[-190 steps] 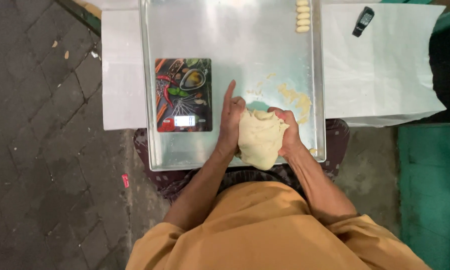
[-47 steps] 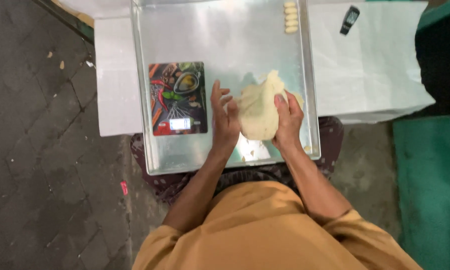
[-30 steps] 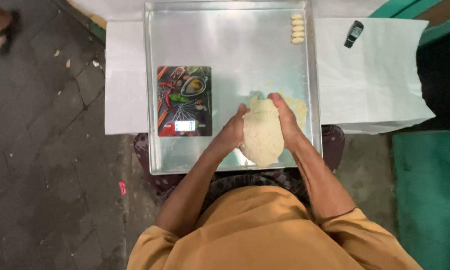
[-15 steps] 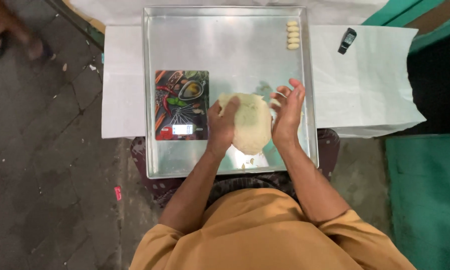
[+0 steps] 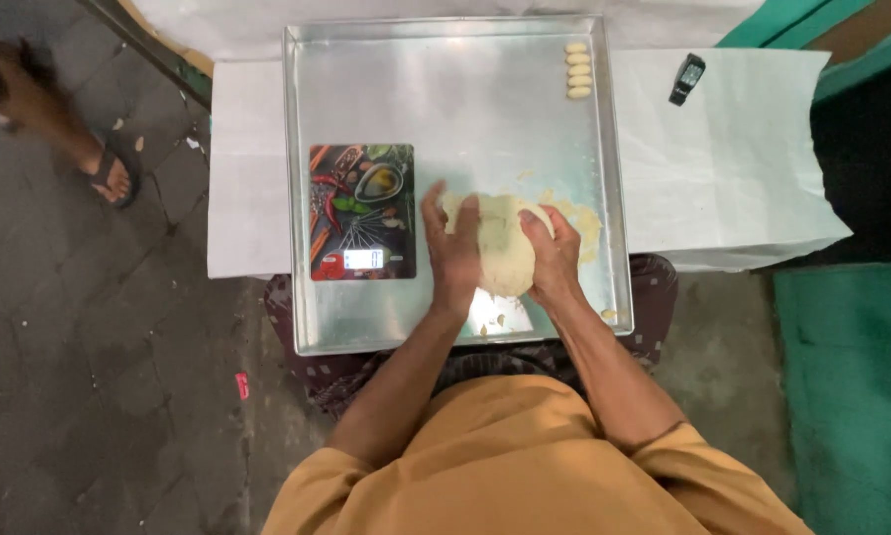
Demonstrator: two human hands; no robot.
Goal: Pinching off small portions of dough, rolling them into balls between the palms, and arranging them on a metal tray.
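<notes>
The metal tray lies on the paper-covered bench, under both hands. Kitchen scale: on the tray, just left of the left hand. Dough lump: on the tray, clasped between the left hand and the right hand, fingers pressed against its sides. Four small dough pieces: far corner, beyond the right hand.
</notes>
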